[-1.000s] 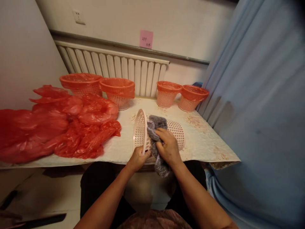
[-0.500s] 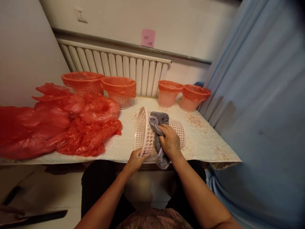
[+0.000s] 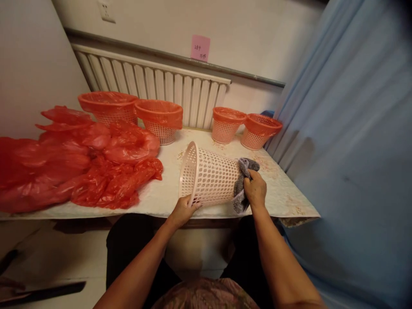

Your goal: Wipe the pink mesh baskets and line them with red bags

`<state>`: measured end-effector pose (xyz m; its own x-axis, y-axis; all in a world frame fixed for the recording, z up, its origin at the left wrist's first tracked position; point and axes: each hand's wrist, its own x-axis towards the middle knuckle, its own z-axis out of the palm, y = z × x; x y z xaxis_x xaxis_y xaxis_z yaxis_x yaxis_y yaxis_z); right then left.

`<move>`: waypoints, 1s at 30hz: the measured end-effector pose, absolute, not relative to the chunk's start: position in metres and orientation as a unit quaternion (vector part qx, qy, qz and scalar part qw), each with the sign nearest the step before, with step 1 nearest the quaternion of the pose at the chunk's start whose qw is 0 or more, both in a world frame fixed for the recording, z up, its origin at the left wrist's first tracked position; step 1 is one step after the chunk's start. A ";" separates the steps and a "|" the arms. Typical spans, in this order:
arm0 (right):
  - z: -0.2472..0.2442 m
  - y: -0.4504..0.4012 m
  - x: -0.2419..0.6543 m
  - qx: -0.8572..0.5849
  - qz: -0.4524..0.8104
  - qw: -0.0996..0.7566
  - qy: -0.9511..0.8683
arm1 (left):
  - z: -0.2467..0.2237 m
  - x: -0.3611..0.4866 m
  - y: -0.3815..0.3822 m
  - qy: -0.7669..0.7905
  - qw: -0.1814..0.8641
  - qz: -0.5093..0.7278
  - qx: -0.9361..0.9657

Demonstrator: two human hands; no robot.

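Note:
A pale pink plastic wastebasket (image 3: 217, 176) with lattice walls lies on its side in front of me, its mouth facing left. My left hand (image 3: 184, 210) grips the near side of its rim. At the basket's base end, my right hand (image 3: 255, 187) is closed on a grey cloth (image 3: 240, 191) with a light purple edge. The cloth presses against the base and hangs down towards the table edge. Part of the base is hidden behind the cloth and hand.
Red plastic bags (image 3: 106, 163) are heaped on the left of the table (image 3: 283, 189). Bagged baskets stand along the back, such as a left one (image 3: 162, 133) and a right one (image 3: 225, 128). Behind is a radiator (image 3: 180, 90); a blue curtain (image 3: 347, 171) hangs on the right.
My right hand has moved the cloth rightwards, from the basket's side wall to its base end. My left hand still holds the rim. The view has shifted slightly.

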<state>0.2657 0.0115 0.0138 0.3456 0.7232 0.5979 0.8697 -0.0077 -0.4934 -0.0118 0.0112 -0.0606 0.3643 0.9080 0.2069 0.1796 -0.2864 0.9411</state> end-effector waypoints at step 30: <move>0.002 0.006 0.271 -0.699 -0.070 0.407 -0.584 | -0.056 -0.030 0.012 0.377 0.494 0.375 0.688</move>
<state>0.2715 0.0064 0.0024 0.3090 0.7590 0.5731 0.8734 0.0120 -0.4868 -0.0295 0.0120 -0.0556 0.4333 0.8897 0.1436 0.1486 -0.2277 0.9623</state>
